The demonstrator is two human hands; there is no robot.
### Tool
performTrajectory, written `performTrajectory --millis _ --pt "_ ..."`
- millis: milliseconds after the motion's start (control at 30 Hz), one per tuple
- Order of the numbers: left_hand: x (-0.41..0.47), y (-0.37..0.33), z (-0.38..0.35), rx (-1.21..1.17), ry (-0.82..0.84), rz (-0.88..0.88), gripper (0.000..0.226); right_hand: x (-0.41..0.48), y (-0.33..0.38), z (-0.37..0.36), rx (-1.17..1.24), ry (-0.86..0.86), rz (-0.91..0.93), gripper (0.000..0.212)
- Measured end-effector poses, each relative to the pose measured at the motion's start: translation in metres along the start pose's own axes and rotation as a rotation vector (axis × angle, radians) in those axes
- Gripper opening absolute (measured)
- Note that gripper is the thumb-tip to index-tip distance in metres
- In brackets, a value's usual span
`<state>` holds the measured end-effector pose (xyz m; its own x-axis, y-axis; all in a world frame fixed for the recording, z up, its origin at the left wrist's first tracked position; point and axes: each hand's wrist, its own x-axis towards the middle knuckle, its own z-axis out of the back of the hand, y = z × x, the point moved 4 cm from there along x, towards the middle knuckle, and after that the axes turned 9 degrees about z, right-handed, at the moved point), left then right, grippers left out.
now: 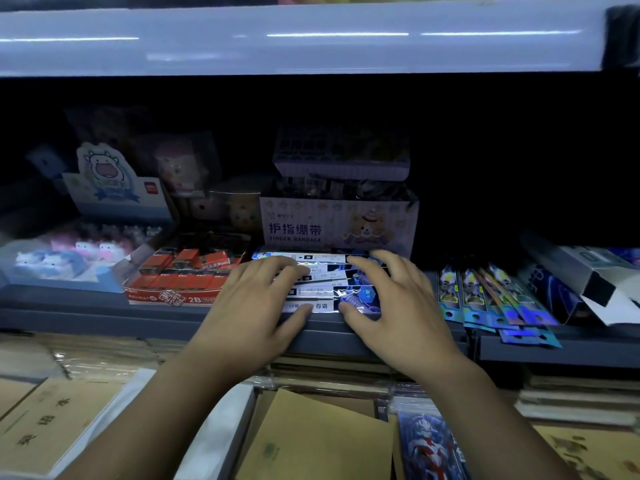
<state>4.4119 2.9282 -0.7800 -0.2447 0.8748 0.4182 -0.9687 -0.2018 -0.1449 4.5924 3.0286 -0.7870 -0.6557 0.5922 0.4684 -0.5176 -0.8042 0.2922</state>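
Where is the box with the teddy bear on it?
In the head view, the bear box sits on the shelf, just behind the shiny packets and right of the red box.

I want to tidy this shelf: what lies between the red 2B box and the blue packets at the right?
In the head view, a pile of flat shiny packs lies there, under the left hand and the right hand.

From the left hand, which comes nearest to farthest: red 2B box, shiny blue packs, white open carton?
1. Red 2B box, right beside the left hand, on its left.
2. Shiny blue packs, past the right hand.
3. White open carton, far right.
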Motion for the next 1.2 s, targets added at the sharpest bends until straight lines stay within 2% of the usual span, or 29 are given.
performTrajectory --millis 867,1067,1200 --pt "-0.006 -0.017 0.005 -0.057 -0.053 -0.056 0.048 -0.007 0.000 0.009 0.106 -0.024 0.049 0.055" --pt "0.002 -0.047 0.009 -0.090 -0.096 -0.074 0.046 -0.020 -0.008 0.033 0.091 -0.077 0.040 0.051" --pt "0.013 -0.093 0.005 -0.187 -0.109 -0.118 0.043 -0.042 -0.036 0.065 0.048 -0.161 -0.058 0.047"
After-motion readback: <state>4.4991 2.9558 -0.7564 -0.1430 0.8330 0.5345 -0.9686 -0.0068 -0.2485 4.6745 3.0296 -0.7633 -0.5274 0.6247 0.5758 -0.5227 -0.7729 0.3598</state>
